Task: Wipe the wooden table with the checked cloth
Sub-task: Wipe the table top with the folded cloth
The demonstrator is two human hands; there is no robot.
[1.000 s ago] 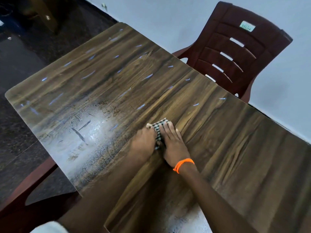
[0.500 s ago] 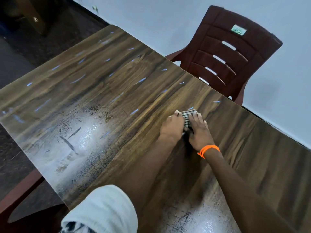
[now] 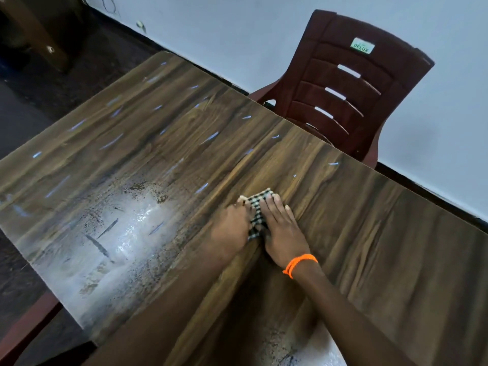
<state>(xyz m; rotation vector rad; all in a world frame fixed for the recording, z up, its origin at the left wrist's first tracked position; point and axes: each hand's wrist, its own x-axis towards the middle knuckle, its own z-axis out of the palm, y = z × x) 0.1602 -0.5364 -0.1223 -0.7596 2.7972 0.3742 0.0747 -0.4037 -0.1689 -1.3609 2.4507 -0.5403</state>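
Observation:
A small folded black-and-white checked cloth [image 3: 257, 211] lies on the wooden table [image 3: 383, 247], near its middle. Both hands press on it side by side. My left hand [image 3: 229, 231] covers its left part with the fingers curled down. My right hand [image 3: 282, 231], with an orange thread band at the wrist, lies flat over its right part, fingers stretched forward. Only a strip of cloth shows between and ahead of the hands. A pale, glossy smeared patch [image 3: 124, 233] sits on the table to the left of the hands.
A dark red plastic chair [image 3: 348, 88] stands at the table's far edge against a pale wall. Dark floor lies to the left, with a brown piece of furniture [image 3: 39, 30] at the top left. Another reddish chair edge [image 3: 29, 328] shows at the bottom left.
Both hands and the cloth have slid back from the far edge toward the table's middle, after pushing outward half a second ago. The pale sleeve has dropped out of view.

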